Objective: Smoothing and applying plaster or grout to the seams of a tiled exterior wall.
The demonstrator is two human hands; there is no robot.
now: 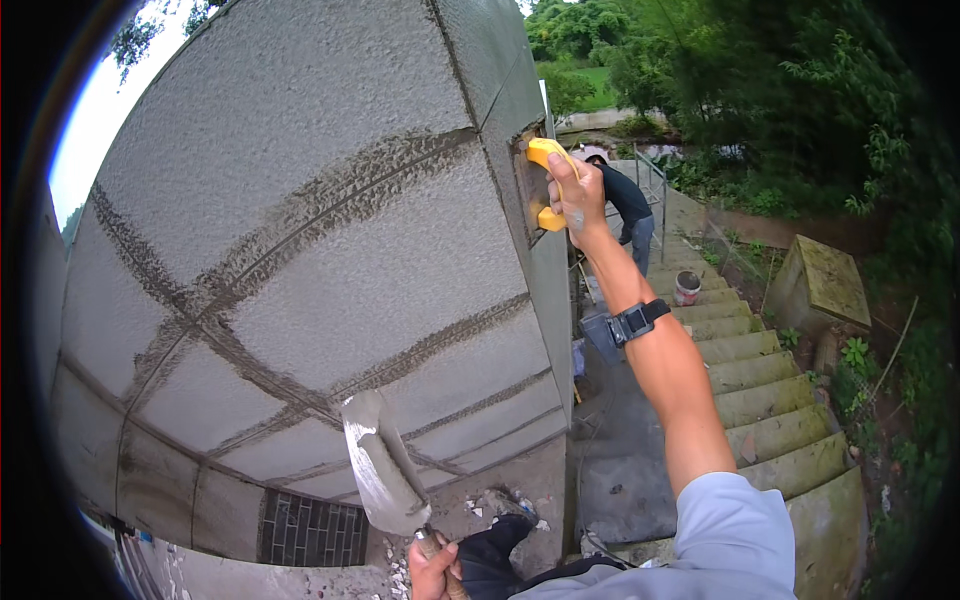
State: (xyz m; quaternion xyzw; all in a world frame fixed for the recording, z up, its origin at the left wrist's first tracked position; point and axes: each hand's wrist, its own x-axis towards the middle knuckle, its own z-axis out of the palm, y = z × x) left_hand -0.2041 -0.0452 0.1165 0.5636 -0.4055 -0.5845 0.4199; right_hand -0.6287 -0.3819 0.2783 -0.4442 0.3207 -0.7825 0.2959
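My left hand is closed round the handle of a trowel at the bottom of the view. Grey mortar lies smeared on its blade, which points up in front of the wall. With my right arm stretched up and away, my right hand grips the yellow handle of a plastering float. The float is at the narrow side face of the wall, just round the corner; its plate is mostly hidden. The grey textured wall has grooved joints with darker, rough mortar bands along them. A black strap with a mount circles my right forearm.
Moss-tinted concrete steps run along the right. Another person bends over farther along, near a metal railing. A bucket stands on the steps, and a concrete block sits beside them. Debris litters the ground by my feet.
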